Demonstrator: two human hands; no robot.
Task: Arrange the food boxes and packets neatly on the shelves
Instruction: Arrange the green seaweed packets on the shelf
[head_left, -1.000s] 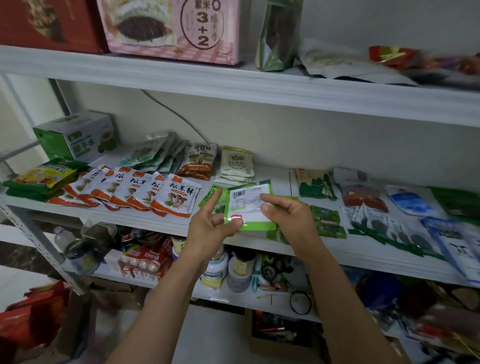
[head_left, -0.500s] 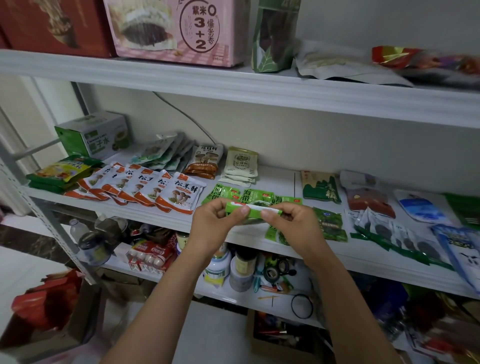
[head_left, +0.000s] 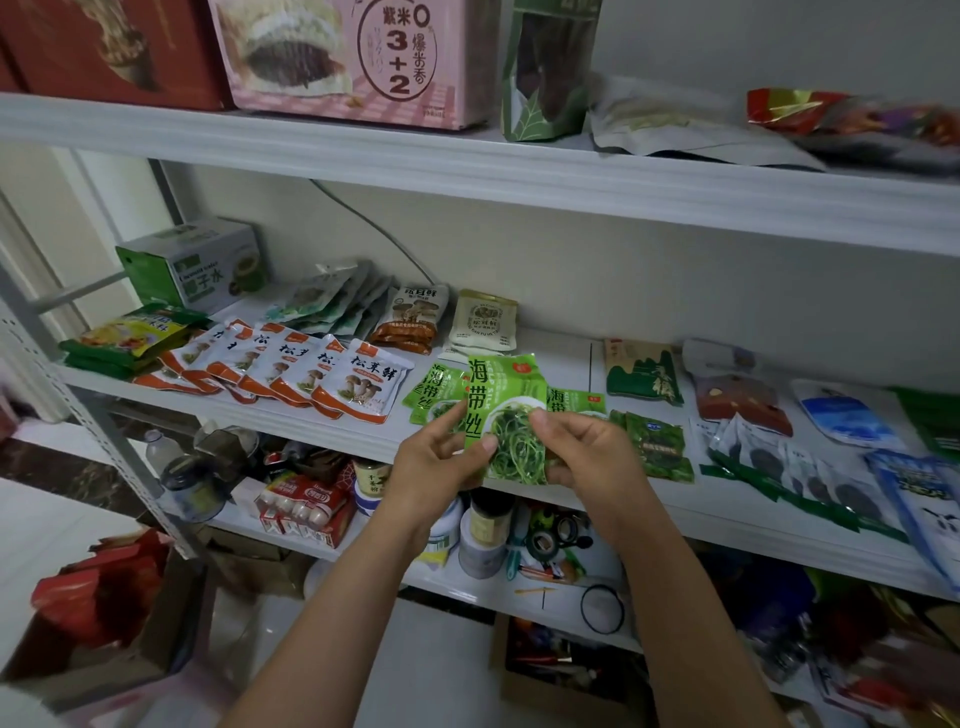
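A green kelp packet (head_left: 506, 410) stands upright in front of the middle shelf (head_left: 571, 493), printed front toward me. My left hand (head_left: 441, 462) pinches its lower left edge and my right hand (head_left: 587, 452) pinches its lower right edge. Behind it, two more green kelp packets (head_left: 434, 389) lie flat on the shelf. To the left, a fanned row of white and orange mushroom packets (head_left: 291, 371) lies overlapped. Dark green packets (head_left: 657, 444) lie just right of my right hand.
A green and white box (head_left: 195, 262) stands at the shelf's back left, above yellow-green packets (head_left: 130, 335). The top shelf holds a pink box (head_left: 353, 57) and a green pouch (head_left: 545, 67). Blue and white packets (head_left: 852, 415) crowd the right. Bottles and jars (head_left: 483, 530) fill the lower shelf.
The green packet was turned over in both hands, from its white label side, through edge-on, to its printed front. The view has shifted closer and slightly left.
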